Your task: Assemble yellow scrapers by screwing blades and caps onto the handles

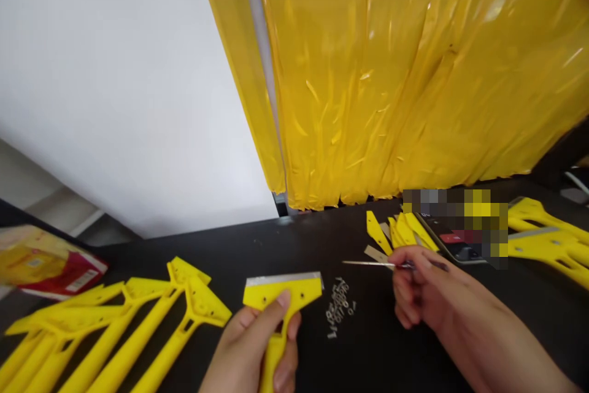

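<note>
My left hand [255,344] is closed round the handle of a yellow scraper [294,295], thumb pressed on its head. A metal blade [283,279] runs along the scraper's top edge, and two small holes show in the head. My right hand [423,282] pinches a thin screwdriver [368,263], its shaft pointing left towards the scraper but apart from it. The screwdriver's handle is partly hidden by the fingers. Between my hands lies a small heap of screws and nuts [339,304] on the black table [350,356].
Several yellow scraper bodies [138,307] lie at left beside a red and yellow packet [55,264]. Yellow plates [400,230] and a partly blurred phone [455,249] sit behind my right hand. More scrapers [547,243] are at far right. A yellow plastic curtain [368,74] hangs behind.
</note>
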The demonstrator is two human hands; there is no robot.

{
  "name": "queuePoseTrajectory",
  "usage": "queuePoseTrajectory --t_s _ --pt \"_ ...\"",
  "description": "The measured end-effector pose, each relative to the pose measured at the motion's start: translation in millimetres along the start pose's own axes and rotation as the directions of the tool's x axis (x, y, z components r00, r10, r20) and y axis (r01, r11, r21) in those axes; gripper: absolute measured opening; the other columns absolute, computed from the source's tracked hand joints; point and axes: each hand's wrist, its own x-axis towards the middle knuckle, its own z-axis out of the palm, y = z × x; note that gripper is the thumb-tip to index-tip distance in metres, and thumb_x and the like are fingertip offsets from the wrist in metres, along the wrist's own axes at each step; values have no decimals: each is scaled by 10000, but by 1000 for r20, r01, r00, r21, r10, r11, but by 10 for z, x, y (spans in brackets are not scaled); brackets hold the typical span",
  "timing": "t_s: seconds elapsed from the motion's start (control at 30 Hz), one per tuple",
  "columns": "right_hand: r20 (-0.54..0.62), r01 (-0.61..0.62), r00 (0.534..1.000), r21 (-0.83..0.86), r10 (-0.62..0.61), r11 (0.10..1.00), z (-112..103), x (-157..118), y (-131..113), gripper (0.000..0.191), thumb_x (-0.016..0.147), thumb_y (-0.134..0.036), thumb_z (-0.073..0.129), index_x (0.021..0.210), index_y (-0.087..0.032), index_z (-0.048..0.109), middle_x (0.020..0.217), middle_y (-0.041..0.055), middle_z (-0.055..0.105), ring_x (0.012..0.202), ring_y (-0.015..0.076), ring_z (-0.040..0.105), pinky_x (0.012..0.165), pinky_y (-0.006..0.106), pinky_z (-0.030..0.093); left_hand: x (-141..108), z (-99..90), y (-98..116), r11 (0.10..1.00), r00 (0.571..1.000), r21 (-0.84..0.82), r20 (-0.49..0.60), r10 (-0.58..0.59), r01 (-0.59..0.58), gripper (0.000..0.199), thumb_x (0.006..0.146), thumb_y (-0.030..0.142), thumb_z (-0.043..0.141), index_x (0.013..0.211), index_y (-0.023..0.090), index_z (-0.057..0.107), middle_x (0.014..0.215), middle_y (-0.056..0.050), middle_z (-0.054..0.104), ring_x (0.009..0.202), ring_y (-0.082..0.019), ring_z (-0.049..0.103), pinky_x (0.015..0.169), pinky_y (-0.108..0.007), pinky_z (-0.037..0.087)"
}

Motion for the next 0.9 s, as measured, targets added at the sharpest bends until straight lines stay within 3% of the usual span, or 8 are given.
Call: queuePoseTrajectory --t_s 0.2,0.4,0.63,0.9 --pt "26 20 999 16 -21 1000 33 -51 -97 308 1015 -517 591 1080 -238 704 759 10 586 690 180 526 642 300 478 15 70 -8 999 1000 -50 28 -9 10 447 873 546 730 633 196 591 363 55 439 292 -56 319 342 -174 244" --pt "30 26 999 -61 -24 998 17 -5 -130 308 1030 -521 571 1034 -231 673 828 52 710 677 184 588 625 300 502 6 72 -28 999 999 -36 40 -6 7 457 887 546 712 631 189 586 361 46 450 286 -63 359 341 -172 257" --pt "-27 182 980 -250 -195 951 -118 227 -152 321 919 -530 751 880 -214 711 745 20 679 664 155 611 631 258 521 -38 42 -47 1000 999 -1 39 -14 14 414 943 505 639 680 189 593 393 50 455 321 -57 335 370 -170 292" --pt "59 149 989 -277 -138 949 -216 376 -42 310 922 -516 758 876 -213 713 745 15 698 646 145 623 622 253 532 7 38 -54 998 997 -48 70 -36 40 475 896 569 691 626 194 581 357 48 442 281 -61 351 333 -167 262"
